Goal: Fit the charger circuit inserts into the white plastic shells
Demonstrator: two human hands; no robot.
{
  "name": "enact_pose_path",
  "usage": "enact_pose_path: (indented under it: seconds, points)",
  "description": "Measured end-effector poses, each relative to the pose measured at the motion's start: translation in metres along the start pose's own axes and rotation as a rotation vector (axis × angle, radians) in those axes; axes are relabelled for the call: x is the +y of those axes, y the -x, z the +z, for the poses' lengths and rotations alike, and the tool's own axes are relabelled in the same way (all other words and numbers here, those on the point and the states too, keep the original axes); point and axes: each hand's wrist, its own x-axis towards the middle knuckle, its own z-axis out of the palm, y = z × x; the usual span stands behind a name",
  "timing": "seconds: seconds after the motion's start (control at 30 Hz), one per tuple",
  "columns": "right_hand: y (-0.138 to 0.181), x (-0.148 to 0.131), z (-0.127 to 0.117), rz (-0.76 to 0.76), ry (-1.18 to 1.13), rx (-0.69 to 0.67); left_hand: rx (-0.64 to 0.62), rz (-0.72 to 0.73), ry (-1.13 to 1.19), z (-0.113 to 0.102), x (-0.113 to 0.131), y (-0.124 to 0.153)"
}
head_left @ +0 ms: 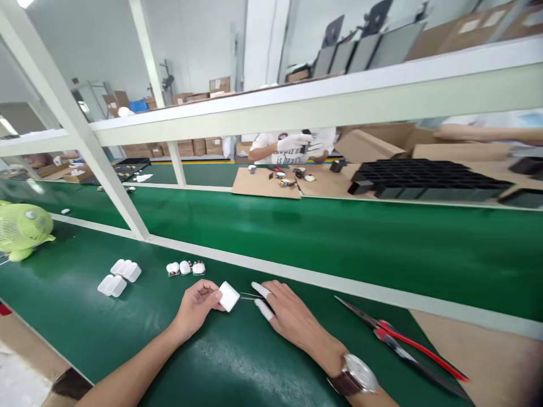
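Note:
My left hand (198,308) is closed around a small white square plastic housing (229,296), held just above the green mat. My right hand (285,312) lies beside it, fingertips in white finger cots, pinching thin metal tweezers (247,295) that point at the housing. A watch sits on my right wrist. A row of small white parts with circuit bits (185,268) lies just beyond my left hand. More white housings (119,277) lie to the left.
Red-handled pliers (403,345) lie to the right on the mat. A green fan (21,229) stands at the left. Beyond a white frame runs a green conveyor (322,226). Across it, a person in white gloves (297,142) works over cardboard, beside black trays (424,180).

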Motion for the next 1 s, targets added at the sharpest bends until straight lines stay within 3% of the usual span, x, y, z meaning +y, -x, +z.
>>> enact_pose_path:
  seconds: [0.13, 0.27, 0.4, 0.53, 0.63, 0.73, 0.87, 0.93, 1.0]
  points:
    - [0.008, 0.030, 0.012, 0.070, 0.150, 0.105, 0.084, 0.139, -0.224, -0.017, 0.001, -0.016]
    - [0.013, 0.036, 0.020, 0.123, 0.297, 0.150, 0.157, 0.236, -0.488, -0.042, 0.014, -0.072]
    - [0.016, 0.040, 0.027, 0.085, 0.317, 0.200, 0.275, 0.214, -0.723, -0.066, 0.026, -0.144]
    - [0.018, 0.047, 0.030, 0.065, 0.286, 0.240, 0.324, 0.163, -0.883, -0.073, 0.026, -0.171]
    - [0.020, 0.049, 0.029, 0.061, 0.297, 0.248, 0.312, 0.194, -0.972, -0.076, 0.023, -0.155]
    - [0.021, 0.050, 0.024, 0.062, 0.322, 0.242, 0.308, 0.272, -1.064, -0.102, 0.030, -0.114]
    - [0.020, 0.045, 0.013, 0.045, 0.316, 0.257, 0.424, 0.286, -1.174, -0.176, 0.045, -0.038]
    - [0.013, 0.037, 0.009, 0.034, 0.268, 0.282, 0.520, 0.239, -1.224, -0.215, 0.044, 0.001]
    - [0.000, 0.023, 0.009, 0.037, 0.179, 0.285, 0.530, 0.142, -1.377, -0.245, 0.035, 0.031]
